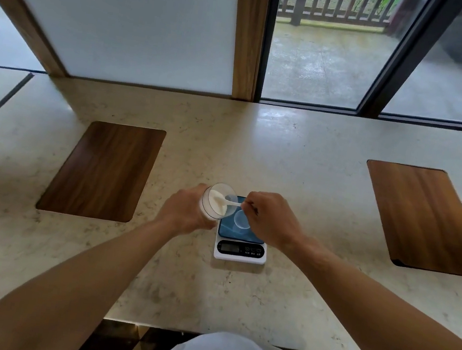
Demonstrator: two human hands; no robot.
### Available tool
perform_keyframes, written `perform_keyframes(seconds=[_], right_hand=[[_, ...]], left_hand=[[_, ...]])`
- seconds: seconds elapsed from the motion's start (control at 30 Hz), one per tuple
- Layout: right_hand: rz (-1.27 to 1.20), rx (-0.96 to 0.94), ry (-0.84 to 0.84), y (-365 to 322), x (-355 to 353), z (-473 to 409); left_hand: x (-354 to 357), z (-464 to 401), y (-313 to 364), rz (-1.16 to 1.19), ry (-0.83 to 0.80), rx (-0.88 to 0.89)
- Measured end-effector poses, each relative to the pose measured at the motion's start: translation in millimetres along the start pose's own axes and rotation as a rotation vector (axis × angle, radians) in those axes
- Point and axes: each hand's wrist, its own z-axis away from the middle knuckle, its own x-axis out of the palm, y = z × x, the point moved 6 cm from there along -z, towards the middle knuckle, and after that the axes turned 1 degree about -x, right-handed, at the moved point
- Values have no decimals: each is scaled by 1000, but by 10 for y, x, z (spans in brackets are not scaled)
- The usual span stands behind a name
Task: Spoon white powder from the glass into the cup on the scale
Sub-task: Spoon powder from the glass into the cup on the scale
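My left hand [182, 211] grips a clear glass [218, 201], lifted and tilted so its mouth faces right; white powder lies inside it. My right hand [269, 218] pinches the handle of a small white spoon [227, 202], whose bowl is inside the glass mouth, in the powder. Below and to the right, a small clear cup [242, 219] stands on the blue platform of a white digital scale [240, 249]. The glass hangs over the scale's left edge. Part of the cup is hidden behind my right hand.
The scale sits on a pale stone counter [227, 151]. Two dark wooden mats lie on it, one at the left [102, 169] and one at the right [429, 218]. Windows and a wooden post run along the counter's far edge.
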Motion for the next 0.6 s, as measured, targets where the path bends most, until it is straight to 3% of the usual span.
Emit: perform_keyframes(seconds=[0.6], right_hand=[[-252, 335, -98, 200, 247, -3]], left_hand=[[45, 90, 84, 30, -8, 17]])
